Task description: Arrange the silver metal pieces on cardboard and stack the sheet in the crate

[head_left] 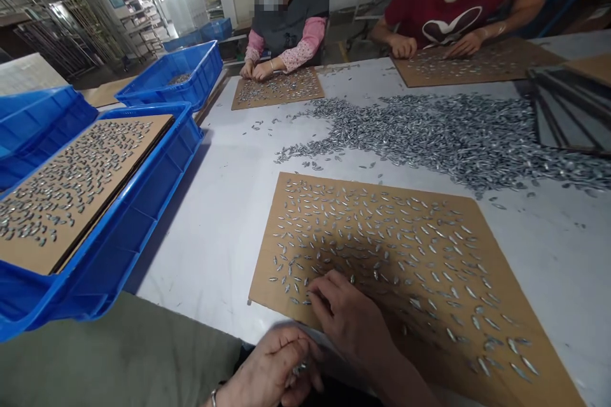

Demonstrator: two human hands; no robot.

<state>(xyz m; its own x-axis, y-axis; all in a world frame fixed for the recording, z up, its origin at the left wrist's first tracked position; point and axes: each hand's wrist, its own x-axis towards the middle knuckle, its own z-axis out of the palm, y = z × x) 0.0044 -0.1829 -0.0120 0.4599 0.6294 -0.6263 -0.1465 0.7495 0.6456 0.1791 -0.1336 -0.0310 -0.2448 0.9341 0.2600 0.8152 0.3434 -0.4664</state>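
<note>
A brown cardboard sheet (382,216) lies on the white table before me, with many small silvery, spindle-shaped metal pieces (432,248) spread over it. Over its near left part is my right hand (351,315), thumb and forefinger pinched close to the surface; whatever is between the tips is too small to make out. My left hand (279,365) is curled at the table's near edge, below the sheet's corner. Several of the same metal pieces (300,369) show between its closed fingers.
A big heap of loose metal pieces (429,133) lies beyond my sheet. To the left, a blue crate (162,203) holds stacked sheets covered with pieces; another blue crate (200,73) stands behind. Across the table, two people work at their own sheets (238,102). Dark-edged panels (568,114) rest at right.
</note>
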